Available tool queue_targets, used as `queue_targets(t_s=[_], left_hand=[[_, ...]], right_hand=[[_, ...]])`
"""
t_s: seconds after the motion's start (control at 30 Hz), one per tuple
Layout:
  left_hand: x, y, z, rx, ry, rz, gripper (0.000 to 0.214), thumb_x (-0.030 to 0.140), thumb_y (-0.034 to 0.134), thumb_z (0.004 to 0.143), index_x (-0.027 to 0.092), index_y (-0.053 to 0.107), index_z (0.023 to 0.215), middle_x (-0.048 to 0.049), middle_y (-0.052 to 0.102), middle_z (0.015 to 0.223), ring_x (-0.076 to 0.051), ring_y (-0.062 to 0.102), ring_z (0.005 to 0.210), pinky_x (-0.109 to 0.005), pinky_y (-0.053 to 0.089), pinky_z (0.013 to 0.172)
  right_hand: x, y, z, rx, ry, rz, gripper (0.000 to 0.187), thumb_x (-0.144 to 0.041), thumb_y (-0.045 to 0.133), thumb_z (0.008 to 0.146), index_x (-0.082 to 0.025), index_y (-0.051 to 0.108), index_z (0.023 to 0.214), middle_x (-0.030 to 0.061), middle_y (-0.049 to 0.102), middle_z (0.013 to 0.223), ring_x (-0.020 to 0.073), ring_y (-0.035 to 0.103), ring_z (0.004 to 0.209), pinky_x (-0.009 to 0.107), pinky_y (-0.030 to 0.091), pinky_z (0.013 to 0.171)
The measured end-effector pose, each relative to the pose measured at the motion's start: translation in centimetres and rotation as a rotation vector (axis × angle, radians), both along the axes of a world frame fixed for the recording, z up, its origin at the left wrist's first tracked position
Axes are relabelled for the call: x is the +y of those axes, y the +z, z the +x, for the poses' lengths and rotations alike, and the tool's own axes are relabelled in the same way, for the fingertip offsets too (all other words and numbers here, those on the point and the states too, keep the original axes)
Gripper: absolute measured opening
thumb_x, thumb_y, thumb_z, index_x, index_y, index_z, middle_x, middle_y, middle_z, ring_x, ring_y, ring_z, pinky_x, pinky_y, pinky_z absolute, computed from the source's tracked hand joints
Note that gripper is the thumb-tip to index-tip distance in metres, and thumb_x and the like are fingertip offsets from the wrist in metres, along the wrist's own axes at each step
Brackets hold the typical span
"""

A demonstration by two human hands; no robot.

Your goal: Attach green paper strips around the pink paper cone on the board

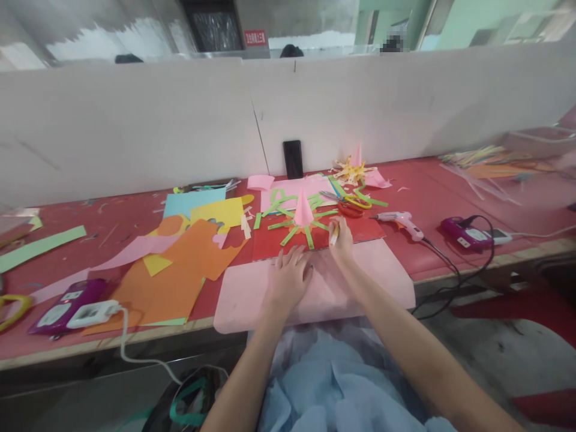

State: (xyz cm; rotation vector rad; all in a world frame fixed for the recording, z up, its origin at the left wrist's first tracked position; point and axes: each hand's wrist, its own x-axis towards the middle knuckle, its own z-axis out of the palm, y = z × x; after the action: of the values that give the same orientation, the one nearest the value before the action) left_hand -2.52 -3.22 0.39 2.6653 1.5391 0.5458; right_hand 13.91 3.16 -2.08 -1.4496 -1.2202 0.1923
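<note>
A pink paper cone [303,211] stands upright in front of me. Green paper strips [288,236] fan out from its base across a red sheet [265,245]. My left hand [293,270] lies flat with fingers stretched over the near edge of that sheet and the pink paper [245,294] below it. Just right of the strips, my right hand [342,240] is closed around a short pale pen-like stick [333,236]; its exact kind is unclear. Yellow-handled scissors [357,201] and a red-handled tool [351,209] lie behind my right hand.
A pink glue gun [400,221] with a black cable lies at right, near a purple power box [465,234]. Orange paper [166,276] and other coloured sheets cover the left. A phone [293,159] leans on the white partition [180,120]. Behind stands another cone [357,156] with yellow strips.
</note>
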Motion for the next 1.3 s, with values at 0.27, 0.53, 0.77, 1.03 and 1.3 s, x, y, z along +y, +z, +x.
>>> queue_targets(t_s=[0.27,0.53,0.77,1.03,1.3], left_hand=[[-0.1,-0.3,-0.1,0.026,0.005,0.012,0.039,0.03,0.044,0.089,0.023,0.051,0.127,-0.0078,0.045,0.14,-0.025,0.035,0.133,-0.051,0.022,0.112],[-0.2,0.1,-0.2,0.037,-0.079,-0.054,0.035,0.026,0.04,0.091,0.023,0.052,0.124,-0.0035,0.052,0.135,-0.022,0.04,0.13,-0.048,0.025,0.112],[0.1,-0.5,0.1,-0.009,0.108,-0.034,0.042,0.029,0.042,0.09,0.017,0.047,0.13,-0.0086,0.05,0.137,-0.024,0.038,0.132,-0.049,0.023,0.112],[0.5,-1.1,0.0,-0.04,0.197,-0.017,0.044,0.034,0.036,0.092,0.016,0.046,0.131,-0.0106,0.05,0.137,-0.025,0.038,0.131,-0.05,0.023,0.111],[0.4,-1.1,-0.2,-0.05,0.162,-0.015,0.043,0.032,0.037,0.091,0.014,0.046,0.129,-0.0119,0.051,0.135,-0.025,0.044,0.127,-0.047,0.029,0.108]], right_hand=[[0.1,-0.5,-0.1,-0.146,0.019,-0.078,0.019,-0.026,0.038,0.083,-0.02,0.05,0.097,0.0044,0.059,0.08,0.0188,0.055,0.076,0.032,0.041,0.073],[0.3,-0.6,-0.4,-0.111,0.128,-0.02,0.017,-0.028,0.042,0.079,-0.02,0.051,0.092,0.0041,0.061,0.081,0.0169,0.058,0.071,0.03,0.044,0.069],[0.6,-0.6,-0.5,-0.125,0.191,0.022,0.014,-0.024,0.04,0.078,-0.021,0.051,0.087,0.0045,0.064,0.081,0.0184,0.06,0.076,0.031,0.046,0.072],[0.7,-1.0,-0.2,-0.27,-0.011,-0.069,0.026,-0.017,0.045,0.073,-0.019,0.052,0.097,0.0095,0.062,0.093,0.0234,0.054,0.095,0.039,0.04,0.088],[0.6,-1.3,-0.6,-0.282,-0.068,-0.188,0.022,-0.022,0.046,0.078,-0.018,0.052,0.099,0.0133,0.062,0.098,0.0264,0.051,0.1,0.043,0.035,0.091]])
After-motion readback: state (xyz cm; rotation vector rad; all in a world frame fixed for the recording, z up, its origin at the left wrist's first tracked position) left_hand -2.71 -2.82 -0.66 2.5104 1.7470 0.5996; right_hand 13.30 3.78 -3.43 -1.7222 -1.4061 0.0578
